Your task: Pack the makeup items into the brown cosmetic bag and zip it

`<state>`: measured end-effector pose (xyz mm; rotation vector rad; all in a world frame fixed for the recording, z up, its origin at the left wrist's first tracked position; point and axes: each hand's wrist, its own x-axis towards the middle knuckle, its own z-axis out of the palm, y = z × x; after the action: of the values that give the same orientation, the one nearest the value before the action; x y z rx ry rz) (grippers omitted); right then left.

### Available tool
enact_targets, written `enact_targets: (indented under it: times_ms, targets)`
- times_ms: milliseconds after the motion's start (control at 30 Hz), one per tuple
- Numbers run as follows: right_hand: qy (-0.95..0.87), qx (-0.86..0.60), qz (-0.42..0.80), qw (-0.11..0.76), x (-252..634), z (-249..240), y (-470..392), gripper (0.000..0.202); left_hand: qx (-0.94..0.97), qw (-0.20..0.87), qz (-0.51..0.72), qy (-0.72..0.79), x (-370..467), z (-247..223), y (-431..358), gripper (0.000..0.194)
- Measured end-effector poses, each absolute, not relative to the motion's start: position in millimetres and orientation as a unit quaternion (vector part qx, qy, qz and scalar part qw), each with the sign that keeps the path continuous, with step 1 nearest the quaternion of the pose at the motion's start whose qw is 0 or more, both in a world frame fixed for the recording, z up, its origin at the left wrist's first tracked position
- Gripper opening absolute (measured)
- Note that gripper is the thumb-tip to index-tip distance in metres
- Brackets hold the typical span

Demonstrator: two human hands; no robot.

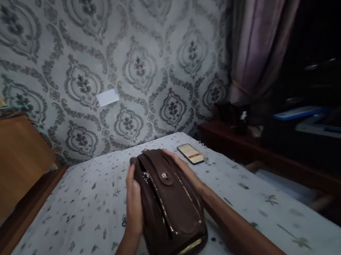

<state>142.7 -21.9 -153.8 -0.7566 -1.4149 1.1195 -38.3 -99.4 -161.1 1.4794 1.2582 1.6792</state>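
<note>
Head view: a brown bag [183, 207] is sitting low in the centre, over the bed sheet [88, 205], its long axis running roughly from twelve to six o'clock; whether its full underside is touching the sheet, I cannot tell. The left hand [133, 200] is pressing along the bag's side between nine and ten o'clock, fingers pointing away from the wearer. The right hand [184, 169] is lying along the opposite side at one o'clock, its fingertips reaching near the far end. Grip: both hands are holding the bag between them, set about its width apart; finger contact underneath is not showing. A zip [163, 208] with gold teeth is gaping along the bag's left part, and a round metal clasp [164, 175] is fastening or decorating the strap tab, cannot tell which. A phone [190, 153], screen lit, is lying on the sheet at one o'clock from the bag, just beyond the right hand. Surroundings: a wooden headboard [5, 171] is standing between nine and ten o'clock, a white paper [107, 97] is showing against the patterned wall [132, 30] at eleven, and a purplish curtain [261, 44] is hanging between one and two.
</note>
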Motion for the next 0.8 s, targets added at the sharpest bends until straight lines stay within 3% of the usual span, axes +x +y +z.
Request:
enact_targets:
  times_ms: [500,800]
  targets:
    - [-0.591,-0.293,0.498,0.563,138,-166,-17,0.072,0.526,0.351,0.652,0.418,-27,-171,-94,0.066]
    - [-0.552,-0.269,0.535,0.58,133,-175,-20,0.066,0.556,0.298,0.646,0.431,-40,-185,-96,0.064]
